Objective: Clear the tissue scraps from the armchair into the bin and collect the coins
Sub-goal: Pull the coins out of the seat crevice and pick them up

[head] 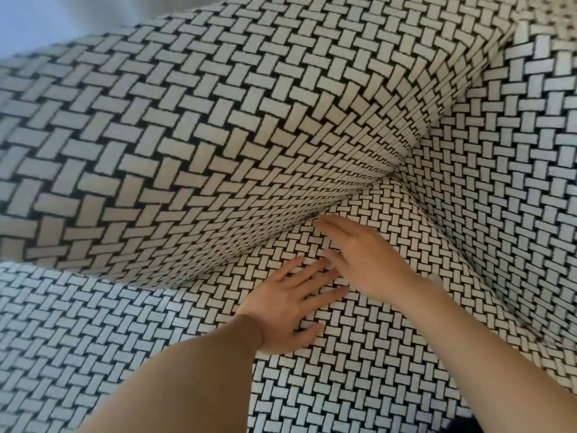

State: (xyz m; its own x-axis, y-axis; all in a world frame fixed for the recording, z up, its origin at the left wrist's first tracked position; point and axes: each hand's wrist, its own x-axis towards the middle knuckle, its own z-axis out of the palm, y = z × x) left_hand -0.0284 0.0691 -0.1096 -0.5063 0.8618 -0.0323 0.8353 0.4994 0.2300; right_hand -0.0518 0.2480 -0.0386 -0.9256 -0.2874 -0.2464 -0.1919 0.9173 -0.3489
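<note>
We see the armchair [499, 135] filling nearly the whole view. It is upholstered in a black-and-cream basket-weave print, with pale rectangular blocks laid crosswise on a dark ground. A big padded panel [187, 135] bulges in from the left, very close to us, so its blocks look large. We cannot tell whether it is an armrest or the back. Below it lies the seat cushion [359, 370] in the same print, and the two meet in a deep crease [359, 195] that runs up toward the right. A strip of pale wall [31, 14] shows in the top left corner.

Both of our hands rest on the seat cushion, just below that crease and near each other.

The left arm comes in from the lower left in a tan sleeve [187, 370]. The left hand [290, 310] lies palm down on the fabric, fingers straight and spread, grasping nothing.

The right forearm is bare and comes in from the lower right. The right hand [365, 260] is also flat and released. Its fingertips [321, 225] stretch up and to the left, reaching the edge of the crease under the padded panel.
</note>
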